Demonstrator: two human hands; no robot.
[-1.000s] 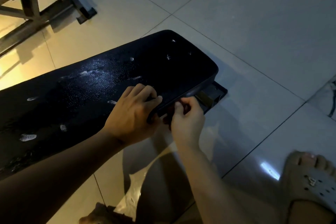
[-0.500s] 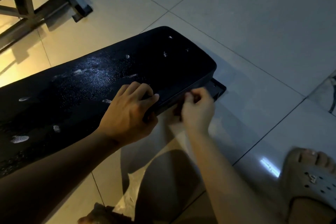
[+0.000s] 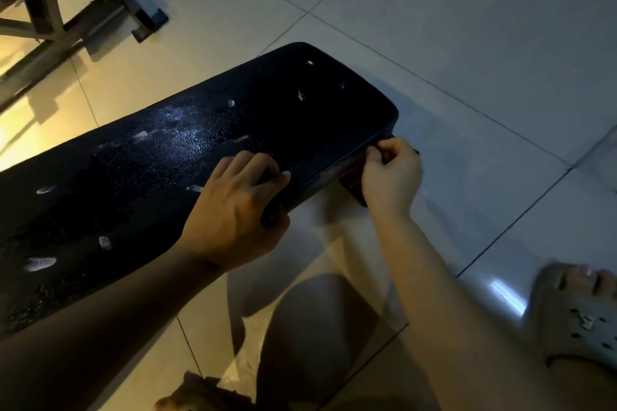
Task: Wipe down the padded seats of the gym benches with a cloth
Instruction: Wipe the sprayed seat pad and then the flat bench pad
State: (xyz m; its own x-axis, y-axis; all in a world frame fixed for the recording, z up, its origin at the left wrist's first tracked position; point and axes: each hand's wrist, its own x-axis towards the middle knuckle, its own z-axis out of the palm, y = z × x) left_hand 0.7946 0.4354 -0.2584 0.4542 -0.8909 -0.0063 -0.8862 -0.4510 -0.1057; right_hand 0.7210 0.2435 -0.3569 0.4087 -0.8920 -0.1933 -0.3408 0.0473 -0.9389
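Because the padded seat (image 3: 207,157) is laid slantwise, its long axis runs away from the person to a rounded far end, and any wiping stroke is judged to follow that axis.

Item, left hand (image 3: 230,213): set on the seat's near long edge, about midway along the visible length. The fingers are curled over the top skin and the thumb is tucked at the side wall. The grip is closed on the seat, apparently to steady it.

Item, right hand (image 3: 392,177): placed at the seat's near corner, beside the rounded end, and so the nearer hand to the unwiped end. Its fingertips are drawn together in a narrow pinch against the side seam. A dark cloth (image 3: 354,185) is held bunched just under the seat's edge; its full extent is hidden.

Item, pale smears (image 3: 40,264): scattered over the seat's top, away from both hands, so much of the surface is judged not yet wiped.

Item, metal frame (image 3: 66,3): stood on the floor well beyond the seat's far long edge.
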